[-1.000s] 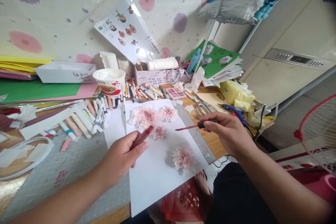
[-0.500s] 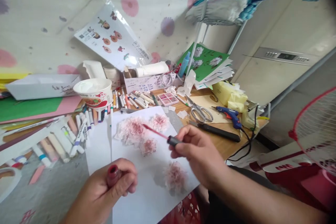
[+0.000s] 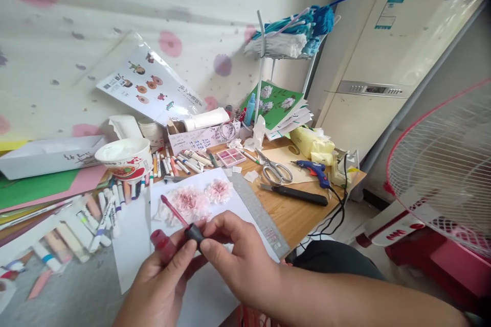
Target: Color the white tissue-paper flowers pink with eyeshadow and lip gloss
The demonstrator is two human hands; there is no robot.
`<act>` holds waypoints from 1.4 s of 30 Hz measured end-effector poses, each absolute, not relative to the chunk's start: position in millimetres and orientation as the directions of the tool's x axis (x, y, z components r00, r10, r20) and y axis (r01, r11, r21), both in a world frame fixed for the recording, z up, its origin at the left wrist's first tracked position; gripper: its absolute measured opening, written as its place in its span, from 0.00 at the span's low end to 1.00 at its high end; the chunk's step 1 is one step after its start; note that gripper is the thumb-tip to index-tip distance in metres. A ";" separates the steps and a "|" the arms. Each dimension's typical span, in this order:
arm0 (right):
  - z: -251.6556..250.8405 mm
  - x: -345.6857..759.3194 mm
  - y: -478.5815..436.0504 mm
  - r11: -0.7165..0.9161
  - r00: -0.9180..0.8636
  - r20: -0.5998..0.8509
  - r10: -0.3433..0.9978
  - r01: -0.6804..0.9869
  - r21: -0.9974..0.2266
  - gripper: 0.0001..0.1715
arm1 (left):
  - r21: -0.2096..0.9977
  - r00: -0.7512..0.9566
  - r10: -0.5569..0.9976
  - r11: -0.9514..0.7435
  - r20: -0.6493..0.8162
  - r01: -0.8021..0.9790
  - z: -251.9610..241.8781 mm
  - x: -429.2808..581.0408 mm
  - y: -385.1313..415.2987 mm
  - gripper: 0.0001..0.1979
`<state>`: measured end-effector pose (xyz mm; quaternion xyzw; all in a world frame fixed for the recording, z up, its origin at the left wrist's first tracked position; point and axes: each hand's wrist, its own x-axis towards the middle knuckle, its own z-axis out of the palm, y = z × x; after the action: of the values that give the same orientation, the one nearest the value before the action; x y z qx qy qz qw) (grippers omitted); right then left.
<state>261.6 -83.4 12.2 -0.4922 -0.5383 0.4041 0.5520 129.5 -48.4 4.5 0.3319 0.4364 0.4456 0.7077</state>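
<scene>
Clock positions are read about the two hands, with 12 o'clock away from the wearer. The left hand (image 3: 157,278) has its fingers curled closed around a translucent red tube (image 3: 164,246), whose mouth is uncovered; its thumb also meets the applicator (image 3: 194,233), which the fingers of the right hand (image 3: 241,253) pinch, almost together, by the smooth black cap. The slim maroon wand slants toward 11 o'clock, its tip over the edge of the large ruffled flower (image 3: 187,202); whether they touch cannot be told. This flower, at 12 o'clock, and the small flower (image 3: 218,190), at 1, are crinkled, tissue-like, white and flushed pink, lying on a smooth white sheet (image 3: 207,296). At 12, farther back, a pale box (image 3: 182,142) bears handwritten blue figures too small to read surely. At 11, a glossy clear sleeve (image 3: 149,82) encloses printed cartoon figures and a line of black characters. Toward 10 to 11, a round bowl (image 3: 126,166) carries red print, blurred. Cylindrical markers (image 3: 65,245), some lettered illegibly, spread at 9. At 2, metal scissors (image 3: 276,171), a black-handled knife (image 3: 299,194) and a blue glue gun (image 3: 314,169) lie on the wood-grained worktop (image 3: 287,219).
</scene>
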 end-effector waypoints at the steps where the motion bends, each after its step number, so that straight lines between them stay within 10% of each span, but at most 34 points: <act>1: 14.8 266.2 -84.4 0.243 0.044 0.253 0.967 0.152 -0.958 0.08 | 0.863 0.216 0.924 0.373 -0.314 -0.340 5.3 125.8 -45.4 0.22; 5: 24.6 305.6 -76.9 0.413 -0.127 0.412 0.902 0.530 -0.740 0.06 | 0.886 0.212 0.920 0.378 -0.329 -0.268 -4.0 99.0 -31.0 0.21; 10: 30.0 386.6 -46.1 0.157 0.131 0.325 0.937 0.673 -0.722 0.10 | 0.911 0.198 0.921 0.370 -0.335 -0.181 -20.2 74.7 -19.2 0.22; 42: 11.2 423.2 -11.9 0.112 -0.031 0.230 0.973 0.931 -0.347 0.12 | 0.933 0.383 0.881 0.342 -0.277 -0.113 -33.5 74.7 -20.0 0.23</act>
<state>423.2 -11.9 11.2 -0.6645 -0.7163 0.0499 0.2070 74.7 -20.0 -33.5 0.4500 0.4270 0.3555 0.6991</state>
